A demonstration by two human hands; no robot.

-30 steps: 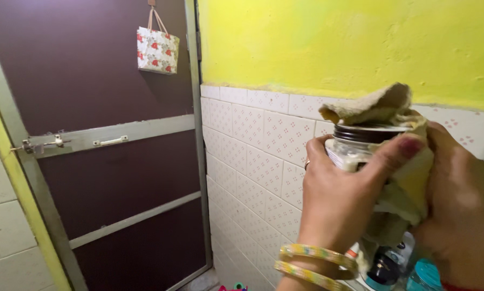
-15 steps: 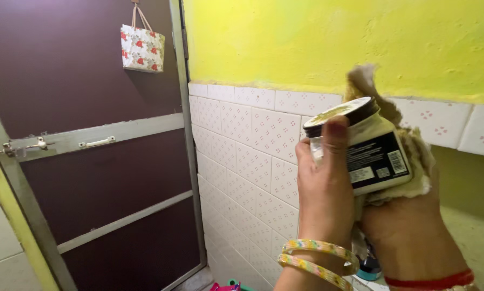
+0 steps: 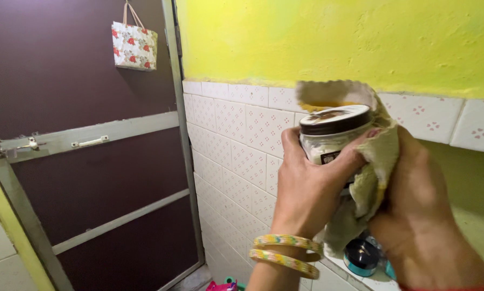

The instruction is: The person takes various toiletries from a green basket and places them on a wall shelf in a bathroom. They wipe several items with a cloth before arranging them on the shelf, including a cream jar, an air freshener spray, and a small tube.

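My left hand [image 3: 306, 186] grips a white jar [image 3: 328, 143] with a dark lid, held upright in front of the tiled wall. My right hand [image 3: 417, 207] presses a pale yellow cloth [image 3: 374, 172] against the jar's right side and back; a flap of the cloth rises behind the lid. Two yellow bangles [image 3: 285, 253] ring my left wrist. The lower part of the jar is hidden by my fingers and the cloth.
A dark brown door [image 3: 85, 151] with grey rails and a latch [image 3: 15, 146] stands at left, a floral paper bag [image 3: 134, 46] hanging on it. White patterned tiles [image 3: 236, 145] run below a yellow wall. A round teal-rimmed tin [image 3: 361, 256] lies on a ledge under my hands.
The jar has turned upright from a tilt, its dark label side now turned away. The cloth has shifted round to the jar's right side, and my view has drifted right.
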